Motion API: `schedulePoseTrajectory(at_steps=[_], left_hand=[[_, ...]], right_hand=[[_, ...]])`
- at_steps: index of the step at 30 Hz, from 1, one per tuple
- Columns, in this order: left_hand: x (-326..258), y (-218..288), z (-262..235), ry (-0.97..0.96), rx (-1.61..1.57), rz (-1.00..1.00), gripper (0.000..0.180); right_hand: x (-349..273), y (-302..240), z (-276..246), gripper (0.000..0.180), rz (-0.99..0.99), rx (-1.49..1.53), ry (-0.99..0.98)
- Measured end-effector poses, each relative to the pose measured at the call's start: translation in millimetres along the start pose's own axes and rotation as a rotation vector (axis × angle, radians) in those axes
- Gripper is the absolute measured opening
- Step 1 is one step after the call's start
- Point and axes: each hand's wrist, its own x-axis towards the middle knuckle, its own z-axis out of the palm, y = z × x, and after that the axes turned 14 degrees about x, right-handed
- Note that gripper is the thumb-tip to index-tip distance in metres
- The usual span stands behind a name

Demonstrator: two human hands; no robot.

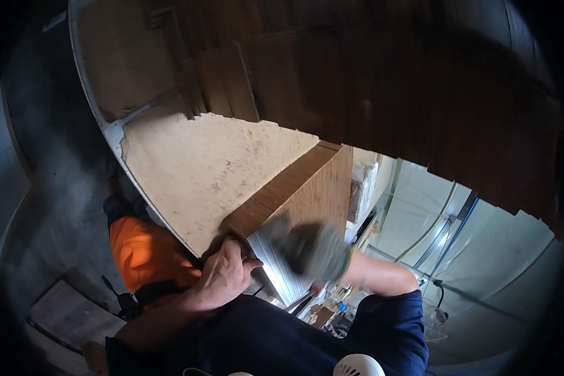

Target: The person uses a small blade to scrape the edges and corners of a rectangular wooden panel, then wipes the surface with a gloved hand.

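A: Start at far left.
B: Dim grey floor. Lower down, a flat greyish board. Then an orange trouser leg beside the pale rim of the tabletop, which is tan and scuffed.
A: The hands?
B: Left hand first: bare, fingers curled, touching the near corner of the brown wooden block. Firm grip or just resting there, cannot tell.
A: Where's the block?
B: Along the right part of the tabletop, slanting away from the person, its near end bright and streaked.
A: Right hand?
B: Right hand is over that near end, badly blurred; looks grey-gloved. Grasping or loose, cannot tell.
A: Beyond?
B: Dark brown planks across the top. Far right, pale sheeting and a thin blue line.
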Motion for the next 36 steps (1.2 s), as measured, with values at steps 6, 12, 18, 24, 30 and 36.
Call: schedulePoseTrajectory(at_steps=[6,12,18,24,30,36], left_hand=[[9,14,-17,0.01,-0.002,0.0,0.036],[4,17,-18,0.014,0.033,0.012,0.04],[2,12,-12,-0.011,-0.011,-0.024,0.038],[6,14,-13,0.041,0.015,0.019,0.042],[10,13,-12,0.085,0.043,0.037,0.04],[5,17,-12,0.037,0.027,-0.027,0.042]], right_hand=[[15,-34,9,0.046,-0.233,-1.939,-0.199],[-3,-15,18,0.041,-0.294,-1.694,-0.295],[-18,16,15,0.036,-0.3,-1.536,-0.46],[4,-20,22,0.043,-0.225,-2.022,-0.331],[21,-49,63,0.039,-0.083,-2.02,0.084],[33,-72,66,0.042,0.022,-2.077,0.199]])
